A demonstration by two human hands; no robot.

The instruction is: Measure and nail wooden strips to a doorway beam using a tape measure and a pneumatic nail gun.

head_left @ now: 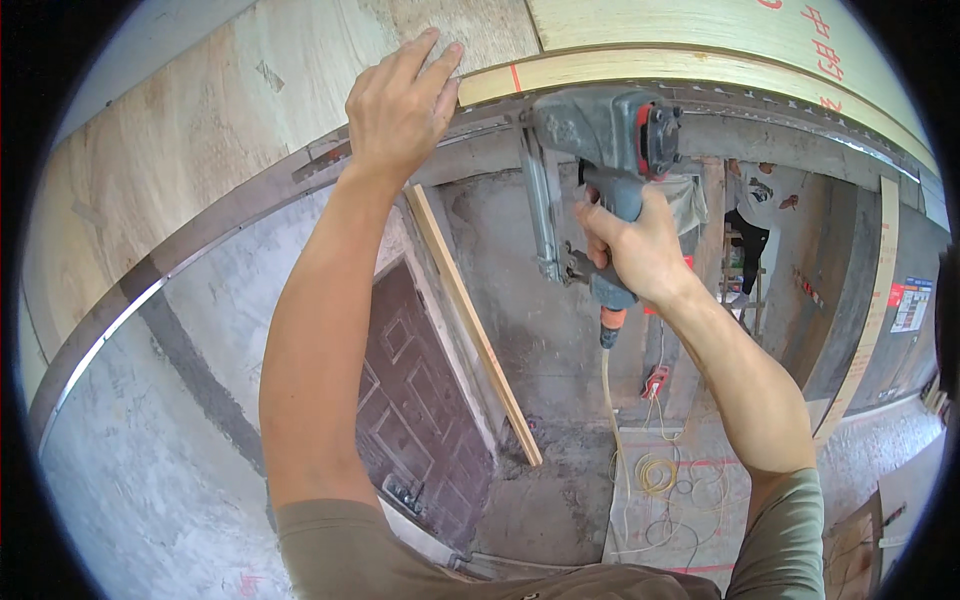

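My left hand [398, 112] lies with stretched fingers against a pale plywood panel [225, 95], beside the left end of a wooden strip [650, 68] with a red mark on it. In my right hand [645, 245] is a dark grey air nail gun [590, 125], its grip wrapped by my fingers. The gun's head is at the dark metal edge [480, 118] just below the strip; whether it touches cannot be seen. From the handle's orange fitting hangs a pale air hose [606, 390].
A wooden batten [475, 325] leans by a brown panelled door [425, 410]. Coiled hose [657, 475] lies on a floor sheet. Another person [750, 215] is by a ladder [757, 290] in the background. A long board [868, 320] stands at the right.
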